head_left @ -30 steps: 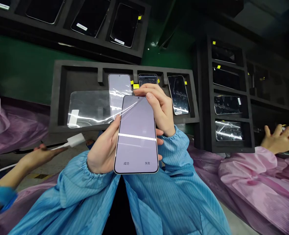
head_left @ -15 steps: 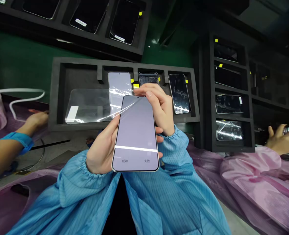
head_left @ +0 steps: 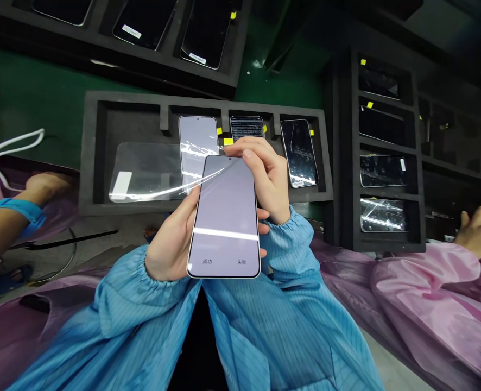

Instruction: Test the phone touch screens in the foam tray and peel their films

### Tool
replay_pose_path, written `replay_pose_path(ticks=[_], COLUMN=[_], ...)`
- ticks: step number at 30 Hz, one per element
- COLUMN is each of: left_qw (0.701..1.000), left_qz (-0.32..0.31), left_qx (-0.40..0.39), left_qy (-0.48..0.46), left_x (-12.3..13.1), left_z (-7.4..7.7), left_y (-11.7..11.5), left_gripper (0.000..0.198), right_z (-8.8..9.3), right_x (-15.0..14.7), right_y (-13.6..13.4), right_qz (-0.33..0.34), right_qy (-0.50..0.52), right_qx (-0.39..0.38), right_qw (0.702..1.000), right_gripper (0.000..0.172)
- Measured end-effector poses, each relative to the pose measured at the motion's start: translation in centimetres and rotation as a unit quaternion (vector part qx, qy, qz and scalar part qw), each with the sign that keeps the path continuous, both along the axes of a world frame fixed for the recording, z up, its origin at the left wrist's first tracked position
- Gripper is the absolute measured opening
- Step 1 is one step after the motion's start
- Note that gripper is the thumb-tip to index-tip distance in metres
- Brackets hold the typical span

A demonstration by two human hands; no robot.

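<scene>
My left hand (head_left: 170, 239) is wrapped round a smartphone (head_left: 225, 209) from beneath, its fingertips showing along the right edge. The phone's lit screen is pale lilac, with two words in Chinese characters near the bottom. My right hand (head_left: 267, 176) curls at the phone's top edge, thumb against the upper right corner and fingers bent over the top. A clear film (head_left: 145, 171) with a white label stretches left from the phone's upper part; a diagonal line crosses the screen there. Where the film attaches is unclear.
Behind lies a black foam tray (head_left: 122, 99) with several phones in slots, one (head_left: 197, 144) lit white. More trays stand at the upper left and right (head_left: 391, 239). Other people's hands (head_left: 47, 184) are at both sides, a white cable (head_left: 20, 142) at left.
The phone and my hands keep nearly the same pose, a little higher in view. The left person's hand and white cable have shifted left; the right person's hand has moved right.
</scene>
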State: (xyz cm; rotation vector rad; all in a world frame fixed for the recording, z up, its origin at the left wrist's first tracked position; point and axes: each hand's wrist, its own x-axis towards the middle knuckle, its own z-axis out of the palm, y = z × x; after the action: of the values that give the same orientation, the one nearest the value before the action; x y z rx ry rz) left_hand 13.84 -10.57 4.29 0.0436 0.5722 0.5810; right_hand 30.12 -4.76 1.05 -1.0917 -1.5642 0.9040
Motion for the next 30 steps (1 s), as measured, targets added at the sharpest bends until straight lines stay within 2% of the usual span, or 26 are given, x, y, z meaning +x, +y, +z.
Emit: replay_pose_path(ticks=[2,6,7,9,11,12,13,15,17,21,23,27,30], left_qw=[0.999,0.997,0.996,0.995,0.992,0.990,0.985,0.974,0.974,0.977,0.959,0.886,0.843], left_qz=[-0.005,0.002,0.008,0.022,0.042,0.059,0.080,0.111,0.105,0.078,0.104,0.194,0.188], left_qx=[0.028,0.078,0.085,0.090,0.086,0.080,0.074,0.063,0.068,0.102,0.108,0.113,0.141], left_qy=[-0.018,0.001,0.015,0.044,0.078,0.105,0.137,0.187,0.188,0.173,0.239,0.405,0.484], left_x=[-0.1,-0.4,-0.5,-0.7,-0.8,-0.9,-0.9,-1.1,-1.8,-5.1,-7.1,-9.8,-10.3], left_z=[-0.5,-1.3,-1.4,-1.7,-2.1,-2.2,-2.4,-2.6,-2.7,-2.4,-2.1,-1.8,-2.4], left_y=[0.1,0.2,0.2,0.1,0.1,0.0,0.0,0.0,0.1,0.9,1.6,3.6,5.1], left_gripper=[0.070,0.070,0.070,0.070,0.068,0.065,0.062,0.058,0.059,0.072,0.079,0.086,0.088], right_z=[-0.1,0.3,0.6,1.4,2.3,2.7,3.0,3.2,3.0,2.3,1.7,0.4,-0.2], right_x=[0.3,1.3,1.5,1.5,1.1,0.8,0.5,-0.1,-0.1,1.2,1.8,2.2,1.7], right_y=[0.2,0.2,0.0,-0.7,-1.5,-2.0,-2.4,-3.0,-3.3,-3.3,-3.3,-3.2,-2.8], right_qz=[-0.004,-0.031,-0.050,-0.056,0.016,0.066,0.109,0.151,0.137,0.063,0.050,0.066,0.070], right_qy=[0.011,0.024,0.023,0.007,-0.066,-0.124,-0.180,-0.259,-0.273,-0.228,-0.225,-0.238,-0.251], right_qx=[0.017,0.053,0.066,0.095,0.121,0.136,0.154,0.180,0.198,0.194,0.162,0.115,0.094], right_qw=[1.000,0.998,0.996,0.994,0.990,0.981,0.965,0.937,0.931,0.952,0.960,0.962,0.961], right_gripper=[0.028,0.048,0.047,0.034,0.014,0.018,0.030,0.046,0.047,0.041,0.037,0.026,0.023])
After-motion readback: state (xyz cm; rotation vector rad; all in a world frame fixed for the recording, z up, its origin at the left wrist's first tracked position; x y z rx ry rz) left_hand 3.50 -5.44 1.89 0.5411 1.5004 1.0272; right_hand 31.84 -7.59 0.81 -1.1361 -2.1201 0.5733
